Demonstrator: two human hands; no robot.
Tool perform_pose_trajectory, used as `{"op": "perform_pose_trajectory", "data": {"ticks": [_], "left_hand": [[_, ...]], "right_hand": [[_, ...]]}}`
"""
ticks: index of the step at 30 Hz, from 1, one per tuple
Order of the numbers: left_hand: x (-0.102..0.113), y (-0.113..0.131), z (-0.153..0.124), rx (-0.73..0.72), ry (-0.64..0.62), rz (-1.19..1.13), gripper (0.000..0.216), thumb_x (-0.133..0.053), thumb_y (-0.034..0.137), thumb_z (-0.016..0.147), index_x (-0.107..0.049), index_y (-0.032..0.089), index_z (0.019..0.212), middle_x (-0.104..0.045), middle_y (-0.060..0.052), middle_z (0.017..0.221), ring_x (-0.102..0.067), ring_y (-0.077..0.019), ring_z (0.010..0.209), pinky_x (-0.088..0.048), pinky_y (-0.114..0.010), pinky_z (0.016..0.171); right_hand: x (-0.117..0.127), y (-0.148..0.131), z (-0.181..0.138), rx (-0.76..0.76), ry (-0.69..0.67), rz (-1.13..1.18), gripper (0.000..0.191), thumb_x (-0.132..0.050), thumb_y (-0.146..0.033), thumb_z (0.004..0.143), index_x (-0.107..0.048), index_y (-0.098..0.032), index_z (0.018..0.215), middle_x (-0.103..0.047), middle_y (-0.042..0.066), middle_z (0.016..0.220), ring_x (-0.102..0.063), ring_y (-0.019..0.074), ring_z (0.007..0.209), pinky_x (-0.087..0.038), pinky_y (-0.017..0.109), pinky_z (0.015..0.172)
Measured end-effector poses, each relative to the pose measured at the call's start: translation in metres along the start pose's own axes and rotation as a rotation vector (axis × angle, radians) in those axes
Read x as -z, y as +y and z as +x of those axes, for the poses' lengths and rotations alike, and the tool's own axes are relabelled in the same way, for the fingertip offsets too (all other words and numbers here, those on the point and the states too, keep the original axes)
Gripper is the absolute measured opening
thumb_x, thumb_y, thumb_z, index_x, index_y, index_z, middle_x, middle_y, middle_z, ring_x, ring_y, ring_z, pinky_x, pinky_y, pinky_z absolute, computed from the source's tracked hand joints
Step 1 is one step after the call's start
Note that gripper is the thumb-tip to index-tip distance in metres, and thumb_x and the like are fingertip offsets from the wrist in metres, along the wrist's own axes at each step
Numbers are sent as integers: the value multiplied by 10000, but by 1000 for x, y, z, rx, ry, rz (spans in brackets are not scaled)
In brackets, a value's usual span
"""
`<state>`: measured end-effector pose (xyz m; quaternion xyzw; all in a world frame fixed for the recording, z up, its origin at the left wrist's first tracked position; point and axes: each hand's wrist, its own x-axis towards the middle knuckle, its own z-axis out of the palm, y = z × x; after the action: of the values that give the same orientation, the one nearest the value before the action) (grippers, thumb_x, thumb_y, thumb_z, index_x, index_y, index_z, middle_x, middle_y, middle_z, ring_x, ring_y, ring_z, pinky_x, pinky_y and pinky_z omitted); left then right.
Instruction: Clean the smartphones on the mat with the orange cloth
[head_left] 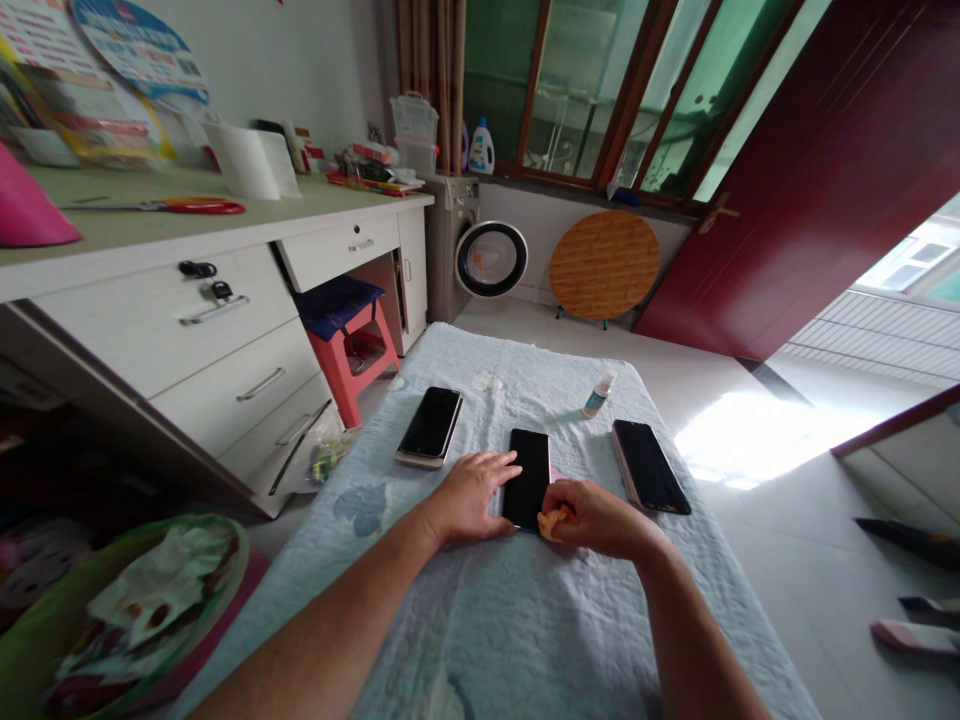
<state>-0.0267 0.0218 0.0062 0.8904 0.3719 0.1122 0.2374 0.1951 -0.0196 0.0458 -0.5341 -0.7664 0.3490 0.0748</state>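
Note:
A black smartphone (529,465) lies screen up on the cloth-covered table between my hands. My left hand (474,495) is open, its fingertips and thumb resting along the phone's left edge. Bunched in my closed right hand (592,510) is an orange cloth (555,520), held at the phone's lower right edge. To the left, a second smartphone (433,420) lies on what looks like a pale box. A third dark smartphone (651,465) sits at the right, also on something flat. Behind them stands a small spray bottle (598,396) with a white cap.
The light blue quilted cloth (510,630) covers the table. A white desk (225,340) and a red stool (352,350) are on the left. A waste bin (225,590) stands at the lower left. Beyond are a washing machine (450,240) and a round wooden board (604,264).

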Motion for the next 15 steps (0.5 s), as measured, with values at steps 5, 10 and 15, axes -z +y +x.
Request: {"op": "perform_pose_trajectory", "data": {"ticks": [5, 10, 15], "left_hand": [[1, 1, 0, 0, -2, -9, 784, -749, 431, 628, -466, 246, 1336, -375, -64, 1475, -357, -294, 1331, -262, -434, 1106], [3, 3, 0, -7, -4, -6, 785, -753, 418, 625, -473, 225, 1333, -375, -80, 1474, -358, -284, 1332, -258, -424, 1108], [3, 3, 0, -8, -4, 2, 788, -750, 407, 623, -469, 224, 1337, -374, -83, 1474, -358, -289, 1332, -260, -429, 1107]], "right_hand": [[2, 5, 2, -23, 106, -35, 132, -529, -183, 691, -637, -173, 767, -583, -23, 671, -475, 94, 586, -310, 200, 538], [-5, 18, 18, -154, 591, -134, 138, -511, -243, 747, -628, -173, 768, -616, 25, 751, -540, 138, 692, -359, 230, 642], [-20, 28, 35, -217, 768, -138, 173, -485, -267, 791, -639, -193, 818, -627, 33, 827, -564, 149, 737, -375, 240, 679]]}}
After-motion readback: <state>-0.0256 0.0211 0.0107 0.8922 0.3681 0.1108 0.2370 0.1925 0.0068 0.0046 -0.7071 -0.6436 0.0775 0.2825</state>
